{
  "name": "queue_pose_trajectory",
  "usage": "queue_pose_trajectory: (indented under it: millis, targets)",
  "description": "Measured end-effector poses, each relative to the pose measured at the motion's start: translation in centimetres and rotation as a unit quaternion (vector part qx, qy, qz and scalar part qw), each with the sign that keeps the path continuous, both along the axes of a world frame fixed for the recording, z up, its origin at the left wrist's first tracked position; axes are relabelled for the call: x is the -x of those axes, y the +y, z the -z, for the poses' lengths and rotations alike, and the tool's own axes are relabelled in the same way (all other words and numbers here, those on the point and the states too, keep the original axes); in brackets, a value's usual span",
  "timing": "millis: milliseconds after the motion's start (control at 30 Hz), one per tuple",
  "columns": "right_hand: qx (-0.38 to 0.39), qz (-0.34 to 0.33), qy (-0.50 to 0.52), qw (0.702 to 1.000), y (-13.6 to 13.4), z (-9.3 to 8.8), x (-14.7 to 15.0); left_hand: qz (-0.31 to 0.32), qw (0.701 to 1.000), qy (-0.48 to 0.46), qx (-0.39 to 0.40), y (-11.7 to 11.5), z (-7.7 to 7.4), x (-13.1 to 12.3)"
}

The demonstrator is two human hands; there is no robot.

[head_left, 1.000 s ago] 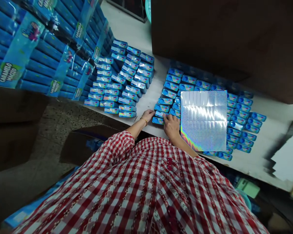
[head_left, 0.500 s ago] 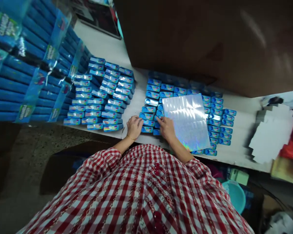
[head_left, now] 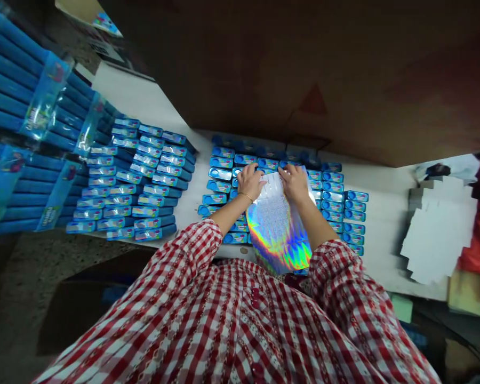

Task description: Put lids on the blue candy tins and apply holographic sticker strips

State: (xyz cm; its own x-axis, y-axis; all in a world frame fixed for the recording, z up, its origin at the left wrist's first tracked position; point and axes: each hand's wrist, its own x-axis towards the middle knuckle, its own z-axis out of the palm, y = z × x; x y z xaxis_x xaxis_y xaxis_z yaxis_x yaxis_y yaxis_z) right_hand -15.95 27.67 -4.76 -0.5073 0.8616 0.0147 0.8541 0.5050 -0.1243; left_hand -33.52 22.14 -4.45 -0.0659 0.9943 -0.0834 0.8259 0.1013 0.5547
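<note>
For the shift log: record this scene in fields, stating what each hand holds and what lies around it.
Left hand: holds the upper end of the holographic sheet
Right hand: holds the same end of the sheet
Sheet surface: silvery, with rainbow reflections
Left wrist: thin gold-coloured bangle
Under and beside the sheet: rows of blue boxes
Further left: more rows of boxes, wrapped blue packs
Further right: stacked white die-cut cards
Surface: white table
Sleeves: red-and-white checked
</note>
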Motion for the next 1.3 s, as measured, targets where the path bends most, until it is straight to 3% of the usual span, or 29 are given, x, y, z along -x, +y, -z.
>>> queue_pose_trajectory:
  millis: [167,267,333,467,533,600,667,767,900,1000,1067,1133,1300]
  targets:
    - [0.001,-0.072,-0.007,0.997,0.0,0.5,-1.3,-0.023,1.0,0.0,0.0,-0.3,-0.1,-0.3]
    - [-0.004,-0.082,0.021,0.996,-0.6,-0.7,-1.9,-0.031,1.0,0.001,0.001,-0.2,-0.1,-0.4]
    - [-0.015,-0.065,0.053,0.996,-1.8,-2.8,-2.4,-0.034,0.999,0.0,-0.001,0.0,0.0,-0.4]
    - [0.008,0.012,0.179,0.984,-5.5,-8.9,-3.1,-0.033,0.999,-0.023,-0.003,0.4,-0.1,-0.3]
    - [0.063,0.071,0.268,0.959,-7.4,-11.3,-2.9,-0.038,0.997,-0.067,-0.017,0.1,-0.8,-0.1]
    - [0.136,0.15,0.354,0.913,-9.1,-12.3,-2.2,-0.032,0.985,-0.166,-0.033,-1.1,-1.6,0.2]
    - [0.211,0.227,0.424,0.851,-10.6,-12.2,-0.9,-0.013,0.949,-0.314,-0.016,-3.1,-2.4,0.7]
    - [0.298,0.293,0.495,0.762,-13.0,-11.0,1.8,-0.008,0.873,-0.484,0.062,-7.3,-3.0,2.2]
    - [0.397,0.32,0.532,0.676,-16.9,-10.0,5.8,-0.103,0.832,-0.534,0.108,-12.3,-2.8,5.3]
    - [0.453,0.323,0.541,0.631,-19.5,-9.6,8.4,-0.142,0.789,-0.58,0.146,-15.6,-3.1,7.9]
    - [0.476,0.327,0.539,0.614,-21.1,-9.0,9.9,-0.158,0.76,-0.605,0.174,-17.8,-3.4,9.3]
    - [0.481,0.34,0.529,0.611,-22.4,-7.9,11.2,-0.189,0.752,-0.606,0.179,-20.0,-3.4,10.5]
    - [0.401,0.359,0.506,0.674,-24.7,-4.0,14.2,-0.285,0.787,-0.534,0.118,-23.5,-1.3,12.8]
